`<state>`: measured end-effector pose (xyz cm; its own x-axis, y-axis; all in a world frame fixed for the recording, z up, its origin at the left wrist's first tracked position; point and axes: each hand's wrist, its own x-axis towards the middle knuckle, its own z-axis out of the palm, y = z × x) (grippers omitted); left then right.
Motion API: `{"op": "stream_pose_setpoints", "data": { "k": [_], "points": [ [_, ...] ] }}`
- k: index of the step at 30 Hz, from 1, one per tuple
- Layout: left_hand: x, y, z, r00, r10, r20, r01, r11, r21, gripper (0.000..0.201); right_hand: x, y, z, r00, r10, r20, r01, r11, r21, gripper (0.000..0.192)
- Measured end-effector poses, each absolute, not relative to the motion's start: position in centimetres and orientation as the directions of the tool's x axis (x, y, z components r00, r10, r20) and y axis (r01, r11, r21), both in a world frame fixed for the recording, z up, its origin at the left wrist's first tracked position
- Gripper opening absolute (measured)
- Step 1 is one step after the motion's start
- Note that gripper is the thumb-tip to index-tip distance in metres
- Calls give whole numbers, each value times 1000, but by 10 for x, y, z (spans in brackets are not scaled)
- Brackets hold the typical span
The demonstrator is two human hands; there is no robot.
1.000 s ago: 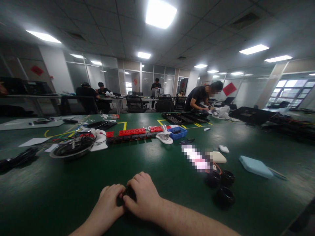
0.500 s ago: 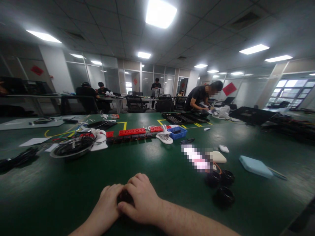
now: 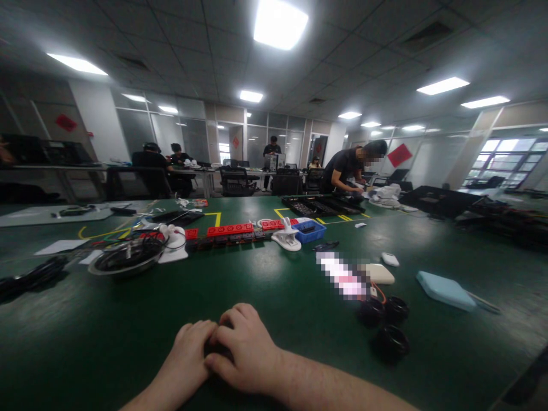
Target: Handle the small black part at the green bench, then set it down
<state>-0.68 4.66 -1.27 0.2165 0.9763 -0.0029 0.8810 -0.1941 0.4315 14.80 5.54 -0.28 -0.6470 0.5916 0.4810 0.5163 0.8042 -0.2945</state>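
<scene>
From the head camera, both hands rest low on the green table [image 3: 274, 285], close together and touching each other. The left hand [image 3: 188, 357] is curled, its fingers bent inward toward the right hand [image 3: 248, 348], which lies partly over it with the knuckles up. Between them sits a small dark part [image 3: 216, 347]; only a sliver of it shows, so I cannot tell its shape. Both hands seem closed around it, probably so that it is steadied from two sides against the table, but the exact grip of the fingertips is hidden.

To the right of the hands, near but apart, stand three black round pieces [image 3: 387, 325] in a cluster, within easy reach of the right hand. Behind them lie a beige flat case [image 3: 379, 274] and a small white piece [image 3: 390, 260], and further right a light blue pad [image 3: 445, 290].

Further back on the left is a shallow metal bowl [image 3: 126, 258] holding black cables. In the middle runs a row of red blocks [image 3: 229, 230], with a white clip [image 3: 286, 237] and a blue basket [image 3: 309, 231] just beside it.

At the far end a person in a black shirt [image 3: 349, 168] bends over black trays [image 3: 321, 204], well apart from the hands.
</scene>
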Motion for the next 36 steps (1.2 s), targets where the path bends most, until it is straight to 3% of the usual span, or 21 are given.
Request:
{"op": "stream_pose_setpoints", "data": {
  "k": [12,22,36],
  "points": [
    [-6,46,-6,201,977,-75,883,-147,446,14,148,54,-2,-656,584,478,517,809,-278,18],
    [-4,47,-10,199,980,-29,889,-168,426,17,145,58,-5,-635,602,485,547,793,-268,9],
    [-5,45,-7,207,978,-33,876,-170,452,21,148,57,-3,-616,636,464,563,768,-305,12]
  ]
}}
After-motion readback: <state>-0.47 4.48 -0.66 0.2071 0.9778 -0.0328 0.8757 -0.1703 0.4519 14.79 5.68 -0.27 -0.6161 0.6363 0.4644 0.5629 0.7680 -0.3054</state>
